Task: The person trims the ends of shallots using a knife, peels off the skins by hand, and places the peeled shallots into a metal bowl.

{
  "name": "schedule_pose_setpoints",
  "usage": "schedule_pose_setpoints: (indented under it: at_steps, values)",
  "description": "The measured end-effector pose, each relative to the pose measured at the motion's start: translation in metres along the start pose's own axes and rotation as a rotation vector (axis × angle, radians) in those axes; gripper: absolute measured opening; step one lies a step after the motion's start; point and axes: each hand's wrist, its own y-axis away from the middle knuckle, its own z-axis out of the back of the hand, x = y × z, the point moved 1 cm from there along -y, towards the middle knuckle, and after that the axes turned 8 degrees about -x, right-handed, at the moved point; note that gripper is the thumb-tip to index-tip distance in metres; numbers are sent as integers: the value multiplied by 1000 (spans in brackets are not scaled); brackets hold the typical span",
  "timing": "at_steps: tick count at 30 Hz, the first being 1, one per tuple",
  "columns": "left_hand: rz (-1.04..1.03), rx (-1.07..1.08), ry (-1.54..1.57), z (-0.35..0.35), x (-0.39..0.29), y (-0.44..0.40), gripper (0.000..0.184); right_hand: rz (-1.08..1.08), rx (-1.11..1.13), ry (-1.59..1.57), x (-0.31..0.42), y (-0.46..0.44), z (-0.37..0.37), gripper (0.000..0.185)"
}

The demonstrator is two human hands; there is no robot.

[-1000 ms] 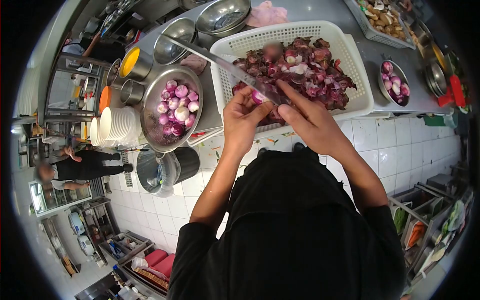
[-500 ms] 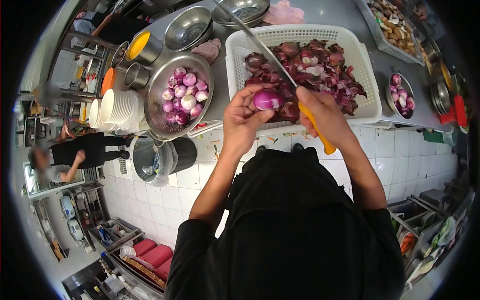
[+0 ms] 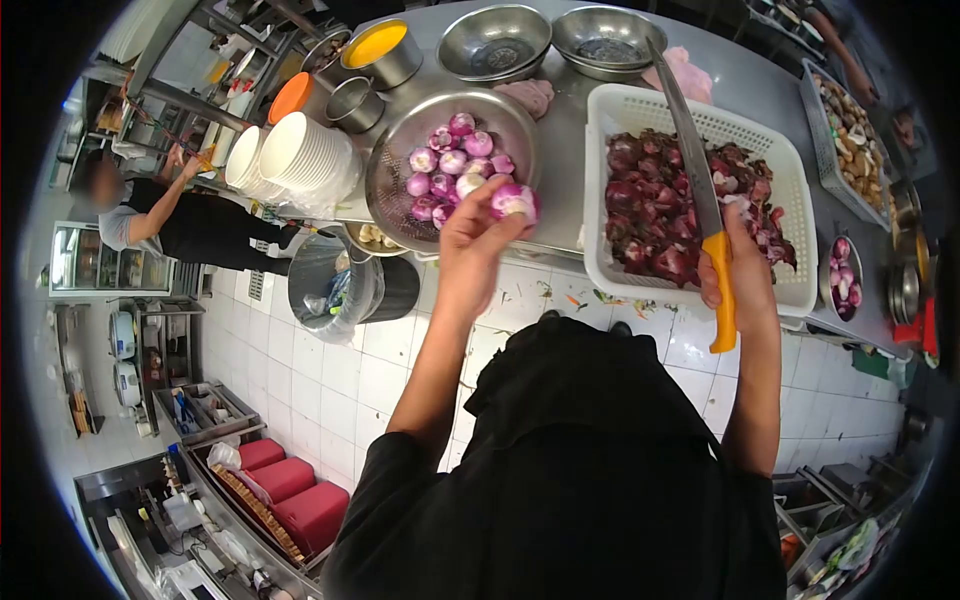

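Observation:
My left hand (image 3: 472, 245) pinches a peeled red onion (image 3: 515, 204) at the near right rim of a metal colander (image 3: 385, 165). Inside the colander lie several peeled purple-and-white onions (image 3: 445, 160). Closed around the yellow handle of a long knife (image 3: 692, 140) is my right hand (image 3: 745, 268). The blade points away from me over a white plastic basket (image 3: 597, 190). That basket holds unpeeled red onions (image 3: 640, 225) and loose skins, with my right hand over its near right part.
Metal bowls (image 3: 492, 45) stand at the back of the steel counter, near pinkish cloths (image 3: 685, 75). White tubs (image 3: 300, 155) are stacked on the left. A lined bin (image 3: 330, 290) stands below. Another person (image 3: 200, 220) is at the left. Onions fill a small bowl (image 3: 842, 275) on the right.
My left hand has carried the onion leftward from over the basket to the colander. My right hand, still gripping the knife, has moved rightward. The view has shifted left.

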Motion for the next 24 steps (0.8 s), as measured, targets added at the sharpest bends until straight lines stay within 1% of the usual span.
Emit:
schedule_pose_setpoints:
  at_steps: [1, 3, 5, 6, 7, 9, 11, 12, 13, 14, 15, 17, 18, 21, 23, 24]
  values:
    - [-44, -82, -135, 14, -4, -7, 44, -8, 4, -2, -1, 1, -2, 63]
    - [-77, -160, -393, 44, -14, -21, 43, -31, -4, -6, -6, 6, -1, 62]
    - [-96, -213, -565, 69, -20, -39, 42, 29, -57, -16, -8, 16, -6, 56]
    - [-143, -189, -590, 85, -17, -52, 40, 57, -83, -11, -10, 19, -6, 54]
    - [-168, -212, -654, 99, -13, -66, 38, 88, -110, -5, -11, 21, -7, 52]
    - [-210, -175, -748, 123, -8, -93, 39, 114, -188, -23, -7, 31, -18, 45]
    - [-212, -163, -849, 130, -3, -120, 40, 147, -249, -47, -7, 38, -21, 41]
    - [-287, -148, -995, 116, -11, -121, 41, 163, -258, -55, -9, 39, -19, 42]
    - [-299, -122, -1037, 116, -7, -133, 42, 180, -264, -61, -10, 42, -20, 44]
    - [-298, -79, -1049, 115, -3, -145, 43, 203, -267, -70, -7, 47, -23, 58]
    - [-297, -41, -1064, 103, -5, -148, 44, 202, -278, -65, -5, 52, -21, 60]
    - [-572, -5, -1177, 74, -8, -151, 41, 200, -287, -60, -5, 61, -18, 64]
    - [-715, 7, -1226, 52, -13, -147, 39, 196, -289, -41, -5, 65, -15, 63]
    - [-756, 293, -1059, -23, -10, -141, 32, 231, -326, -64, -5, 71, -9, 62]
    - [-838, 519, -1098, -74, 2, -136, 27, 247, -342, -72, -1, 75, -3, 62]
    - [-820, 585, -1062, -94, 14, -136, 27, 256, -345, -80, 0, 75, 0, 62]
